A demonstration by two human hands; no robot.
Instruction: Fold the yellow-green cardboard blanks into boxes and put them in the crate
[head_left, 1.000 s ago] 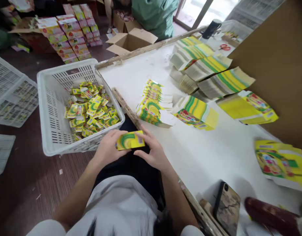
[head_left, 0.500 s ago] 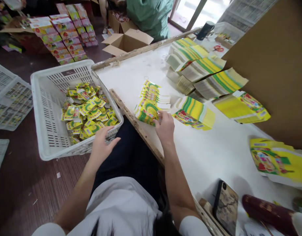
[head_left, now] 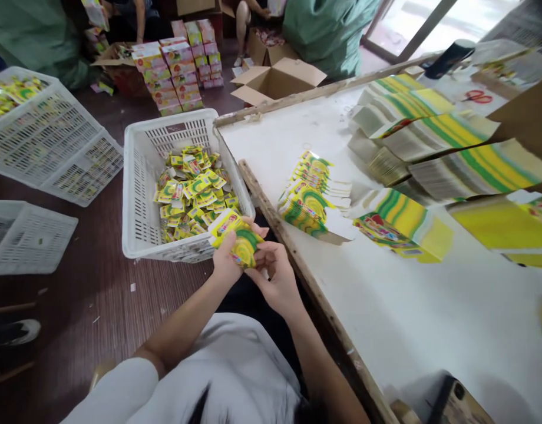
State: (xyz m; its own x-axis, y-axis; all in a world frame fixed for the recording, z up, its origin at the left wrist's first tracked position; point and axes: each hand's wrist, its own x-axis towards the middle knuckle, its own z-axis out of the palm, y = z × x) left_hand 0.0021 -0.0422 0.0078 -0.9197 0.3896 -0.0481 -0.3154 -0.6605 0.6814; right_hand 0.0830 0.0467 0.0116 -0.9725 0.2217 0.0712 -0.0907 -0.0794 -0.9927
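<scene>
Both my hands meet over my lap, just in front of the white basket. My left hand and my right hand are closed on one small yellow and green carton, which is partly folded and tilted. The basket holds several folded yellow-green cartons. On the white table to my right lies a fanned stack of flat carton blanks, a hand's length from my right hand.
More flat blanks in long rows and loose sheets cover the table's far side. White baskets stand on the floor at left. Open cardboard boxes, stacked colourful boxes and seated people lie beyond. A phone lies at the table's near edge.
My right hand took a flat blank from the fanned stack and came back over my lap. My left hand left the basket and joined it on the carton. The view shifted left.
</scene>
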